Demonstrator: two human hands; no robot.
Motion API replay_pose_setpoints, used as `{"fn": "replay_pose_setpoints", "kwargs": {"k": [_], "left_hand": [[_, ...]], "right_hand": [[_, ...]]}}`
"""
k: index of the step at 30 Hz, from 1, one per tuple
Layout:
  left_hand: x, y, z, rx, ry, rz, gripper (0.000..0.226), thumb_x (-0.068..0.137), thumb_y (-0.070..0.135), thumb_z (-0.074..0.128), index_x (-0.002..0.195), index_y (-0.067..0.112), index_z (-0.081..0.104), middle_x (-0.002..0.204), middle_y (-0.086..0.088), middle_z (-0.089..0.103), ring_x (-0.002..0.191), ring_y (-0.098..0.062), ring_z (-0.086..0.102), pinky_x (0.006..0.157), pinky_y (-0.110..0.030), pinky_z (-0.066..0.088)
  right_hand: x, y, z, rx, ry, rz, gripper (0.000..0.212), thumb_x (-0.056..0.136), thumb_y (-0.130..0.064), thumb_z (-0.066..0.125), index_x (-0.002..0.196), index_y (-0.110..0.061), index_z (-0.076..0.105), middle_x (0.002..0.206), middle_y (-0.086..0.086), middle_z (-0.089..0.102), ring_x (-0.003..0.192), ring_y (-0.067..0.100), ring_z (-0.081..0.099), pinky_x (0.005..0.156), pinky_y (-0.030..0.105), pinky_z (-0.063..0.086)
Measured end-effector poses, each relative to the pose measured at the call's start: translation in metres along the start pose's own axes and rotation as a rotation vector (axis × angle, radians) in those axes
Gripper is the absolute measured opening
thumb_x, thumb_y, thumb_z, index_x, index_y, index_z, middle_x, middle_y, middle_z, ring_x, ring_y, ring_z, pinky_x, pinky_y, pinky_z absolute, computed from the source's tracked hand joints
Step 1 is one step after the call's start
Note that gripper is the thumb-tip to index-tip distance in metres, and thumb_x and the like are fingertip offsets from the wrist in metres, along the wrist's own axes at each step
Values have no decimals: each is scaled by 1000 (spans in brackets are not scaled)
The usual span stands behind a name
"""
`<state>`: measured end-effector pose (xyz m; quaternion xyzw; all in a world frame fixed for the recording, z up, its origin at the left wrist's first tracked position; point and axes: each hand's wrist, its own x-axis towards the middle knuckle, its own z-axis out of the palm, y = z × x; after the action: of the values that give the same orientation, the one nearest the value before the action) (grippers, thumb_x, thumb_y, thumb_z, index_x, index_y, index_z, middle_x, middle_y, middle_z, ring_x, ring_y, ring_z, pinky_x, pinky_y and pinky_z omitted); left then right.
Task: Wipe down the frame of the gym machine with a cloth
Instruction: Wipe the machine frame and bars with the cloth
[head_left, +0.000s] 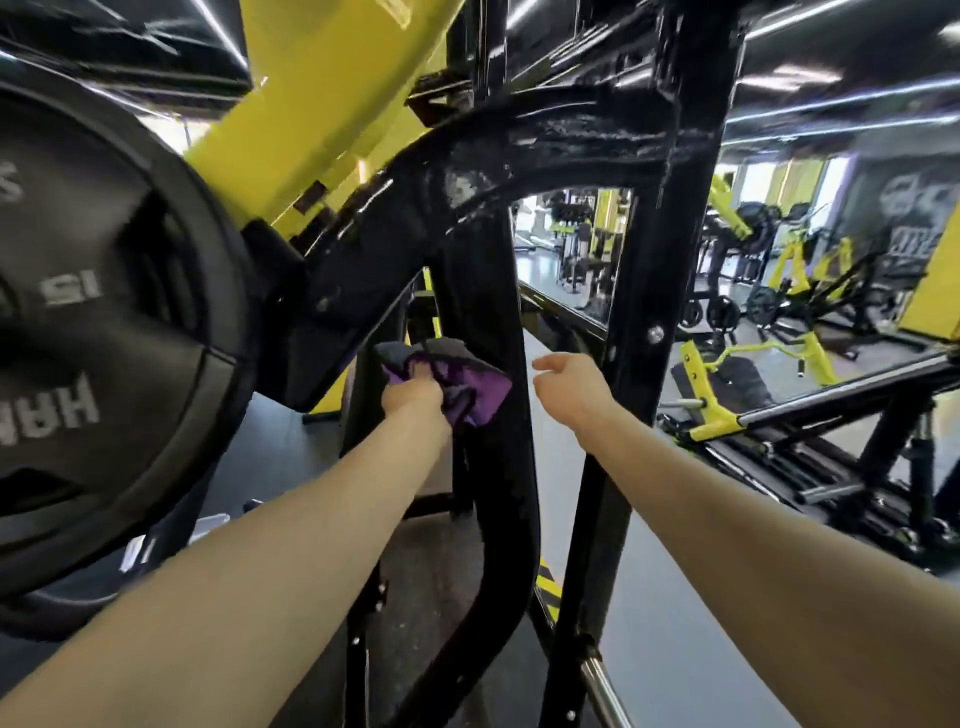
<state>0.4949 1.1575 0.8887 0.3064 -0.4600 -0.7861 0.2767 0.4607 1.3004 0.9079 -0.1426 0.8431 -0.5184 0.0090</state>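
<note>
1. a large black weight plate (88, 332) fills the left edge, with a yellow arm (291, 119) of the machine slanting up and to the right behind it.
2. the left hand (413, 397) reaches forward with its fingers curled round a bunched purple and grey cloth (457, 376), pressing it against the left face of a black frame post (493, 415).
3. the cloth sits about midway up that post, its loose corner pointing to the right across the post's front.
4. the post's long axis runs nearly upright, curving at its top into a glossy black beam (561, 140) that sweeps to the right.
5. the right hand (569, 382) hangs in the gap between that post and a second black upright (654, 291), fingers loosely curled and holding nothing; whether it touches the frame cannot be told.
6. further right, yellow and black gym machines (800, 291) stand on the dark floor (660, 623).
</note>
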Motion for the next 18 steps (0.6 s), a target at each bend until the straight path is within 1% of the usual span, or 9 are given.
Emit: {"fn": "replay_pose_setpoints", "kwargs": {"k": [2,3,5,7,9,10,14,16,18], "left_hand": [[9,17,10,-18,9,52,41,101,20,45,141,12,39,139,-10,47,121,-30,51,85,-31,51],[10,26,17,13,-9,81,41,101,16,44,141,9,37,138,-10,47,122,-30,50,83,-28,50],[18,34,33,93,-37,172,38,101,10,41,138,2,39,135,-19,49,121,-34,52,81,-34,49],[26,29,45,134,-40,262,34,99,17,43,129,0,45,128,-22,51,117,-38,53,92,-42,48],[31,16,47,154,-7,374,31,98,20,46,117,-4,49,121,-18,49,111,-32,53,97,-34,42],[30,9,46,188,1,438,26,97,15,48,111,-6,51,118,-18,48,107,-29,52,94,-26,38],[36,-10,39,214,-6,691,21,91,1,57,110,-7,56,118,-26,50,105,-27,51,89,-20,33],[39,-14,37,194,-23,728,19,89,1,61,107,4,56,114,-22,53,101,-22,52,86,-19,36],[40,-22,29,141,-65,691,28,86,1,65,107,13,51,110,-13,55,96,-15,53,86,-18,42]], "right_hand": [[12,-17,3,6,31,-30,42,89,-3,45,129,-10,56,116,8,60,100,22,57,81,26,44],[18,-24,5,12,40,-44,42,90,-3,44,129,-10,56,117,7,61,98,21,58,79,26,45],[28,-35,11,18,43,-82,40,91,-2,45,130,-9,55,122,8,61,105,23,59,88,29,48],[35,-40,18,7,69,-110,42,90,0,45,130,-8,54,125,8,59,114,25,57,100,35,46],[42,-37,25,-6,136,-126,42,87,1,45,126,-11,56,121,7,60,111,24,58,98,37,47],[45,-34,28,-11,173,-130,40,86,1,45,122,-12,57,117,6,60,106,22,58,93,36,49],[51,-15,39,-19,271,-118,31,86,-1,48,114,-14,57,109,1,57,94,18,59,81,36,52],[54,-3,43,-23,289,-79,31,85,-1,49,113,-13,56,109,1,57,95,19,60,82,40,52],[57,10,47,6,274,-20,32,85,-2,50,115,-12,54,105,1,57,95,22,61,86,44,52]]}}
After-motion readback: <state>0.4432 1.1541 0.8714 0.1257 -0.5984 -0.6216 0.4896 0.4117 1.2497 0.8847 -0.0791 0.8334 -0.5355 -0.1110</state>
